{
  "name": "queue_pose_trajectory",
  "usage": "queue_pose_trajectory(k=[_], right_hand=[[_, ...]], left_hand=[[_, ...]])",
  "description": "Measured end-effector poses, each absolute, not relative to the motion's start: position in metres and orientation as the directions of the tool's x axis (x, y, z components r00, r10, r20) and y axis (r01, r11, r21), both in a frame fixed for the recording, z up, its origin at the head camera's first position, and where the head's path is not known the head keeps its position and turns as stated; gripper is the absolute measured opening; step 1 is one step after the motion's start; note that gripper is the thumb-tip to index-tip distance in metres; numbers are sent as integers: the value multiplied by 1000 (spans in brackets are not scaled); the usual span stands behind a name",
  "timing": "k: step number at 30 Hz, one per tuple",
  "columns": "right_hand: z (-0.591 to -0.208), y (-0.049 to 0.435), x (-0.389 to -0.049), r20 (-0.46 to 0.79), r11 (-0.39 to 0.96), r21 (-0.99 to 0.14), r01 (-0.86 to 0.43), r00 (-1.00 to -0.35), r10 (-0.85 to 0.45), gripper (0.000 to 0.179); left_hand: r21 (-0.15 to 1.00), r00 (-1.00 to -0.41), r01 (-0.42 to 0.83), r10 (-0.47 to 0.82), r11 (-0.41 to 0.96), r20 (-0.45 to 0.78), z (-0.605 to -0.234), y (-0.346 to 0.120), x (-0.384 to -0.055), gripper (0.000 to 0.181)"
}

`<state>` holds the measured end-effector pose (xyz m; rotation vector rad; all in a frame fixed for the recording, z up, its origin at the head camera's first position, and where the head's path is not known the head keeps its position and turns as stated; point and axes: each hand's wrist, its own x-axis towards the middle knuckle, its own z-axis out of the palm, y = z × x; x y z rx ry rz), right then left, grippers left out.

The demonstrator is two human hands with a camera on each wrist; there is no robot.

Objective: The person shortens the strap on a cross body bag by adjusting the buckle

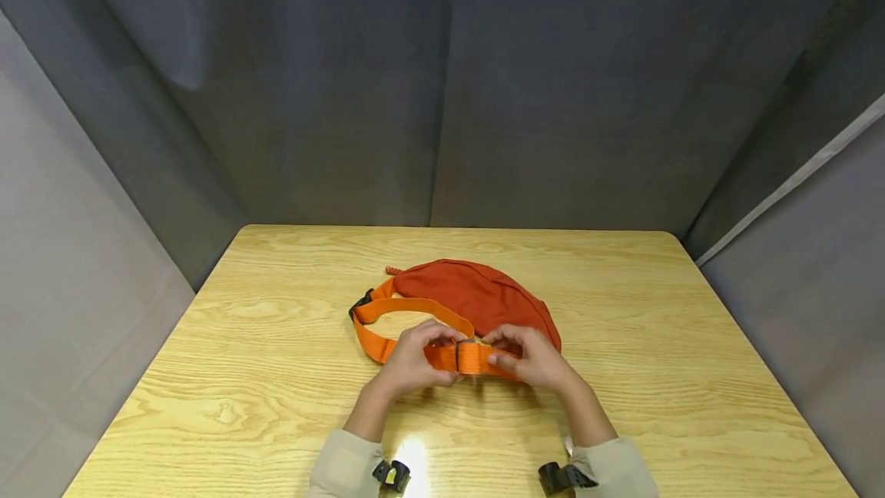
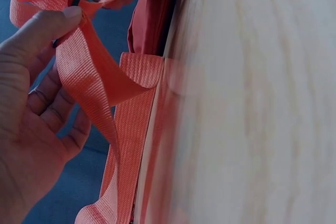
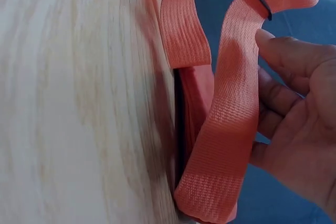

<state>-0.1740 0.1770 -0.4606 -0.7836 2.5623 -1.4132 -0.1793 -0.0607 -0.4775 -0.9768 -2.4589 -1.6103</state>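
So the left hand was in front of the bag's left half, forearm slanting in toward it, wrist turned so the palm faced right. Over in front of the bag's right half, the right hand pretty much mirrored it, palm facing left.

Stuff-wise, from the left: a black buckle sat just off the bag's left end, on an orange strap, flat ribbed webbing that curved round in a loose loop. A thin dark slider was on the webbing just in front of the bag. The bag itself was rust-red cloth, kind of a half-moon, lying on a wood-grain table with its rounded side away from the person.

Fingers: the left thumb pressed the strap right by the slider, index finger opposite, other fingers loosely bent behind the webbing. The right hand had the strap pinched on the slider's other side, thumb in front, fingers curled behind, all of it just in front of the bag.
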Motion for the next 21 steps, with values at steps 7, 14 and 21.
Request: queue_pose_trajectory(k=[7, 14, 21], right_hand=[[-462, 171, -167, 198, 451, -786, -422, -864, -463, 40], [-467, 163, -165, 262, 432, -767, -475, -846, -465, 50], [-467, 160, -166, 276, 406, -774, -486, -836, -474, 50]], left_hand=[[812, -805, 519, 473, 266, 359, -478, -61, -180, 49], [816, -811, 509, 470, 275, 348, -478, -62, -180, 49], [799, -801, 534, 470, 277, 372, -477, -63, -180, 48]])
